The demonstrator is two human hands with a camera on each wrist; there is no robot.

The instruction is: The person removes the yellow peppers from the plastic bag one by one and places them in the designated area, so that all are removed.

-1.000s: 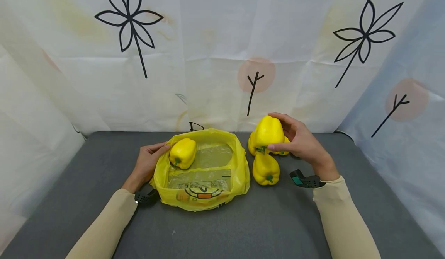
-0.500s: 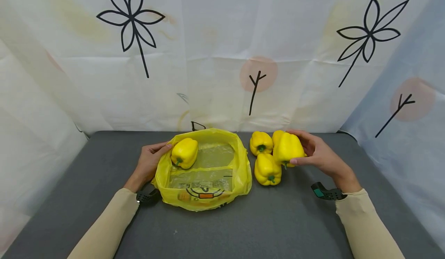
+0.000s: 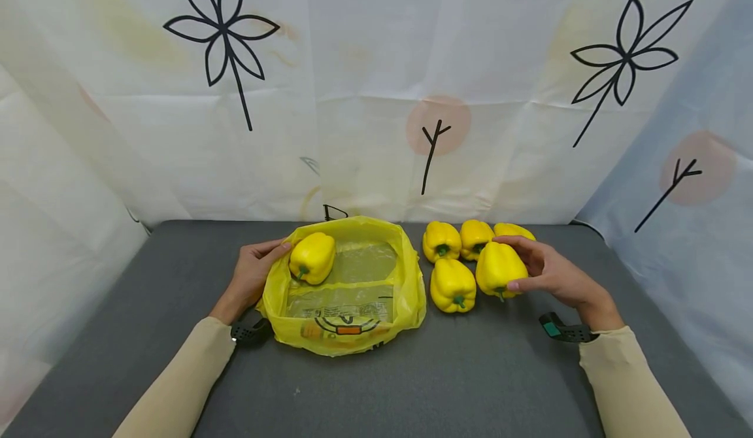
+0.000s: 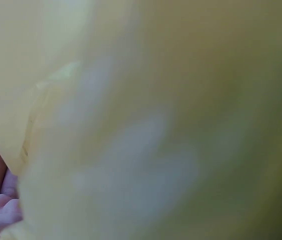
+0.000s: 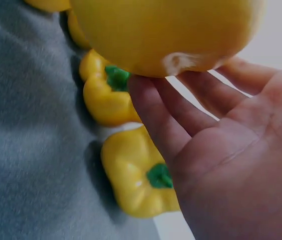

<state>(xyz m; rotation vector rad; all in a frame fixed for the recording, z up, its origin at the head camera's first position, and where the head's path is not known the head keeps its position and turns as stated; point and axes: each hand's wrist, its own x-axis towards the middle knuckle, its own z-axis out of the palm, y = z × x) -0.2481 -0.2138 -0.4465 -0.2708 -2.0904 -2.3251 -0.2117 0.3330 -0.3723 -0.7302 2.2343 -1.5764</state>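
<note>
A yellow plastic bag [image 3: 344,343] stands wide open at centre-left on the table, its rim rolled back. My left hand [image 3: 251,276] grips the bag's left rim between thumb and fingers; in the left wrist view the blurred film [image 4: 145,150] covers nearly everything. One yellow bell pepper [image 3: 312,258] lies inside the bag against its left wall. On the right, my right hand [image 3: 555,274] holds another bell pepper [image 3: 501,268] from its right side, thumb low near the green stem. In the right wrist view this pepper [image 5: 165,35] sits against the fingertips.
Several more yellow bell peppers stand close by: one in front [image 3: 453,286], two behind [image 3: 442,241] [image 3: 475,238], and one partly hidden behind my right hand [image 3: 513,231]. The dark grey table [image 3: 376,392] ends at a white printed cloth [image 3: 353,131].
My right hand has carried its bell pepper right and down, away from above the other peppers to beside the front one. My left hand and the bag have stayed in place.
</note>
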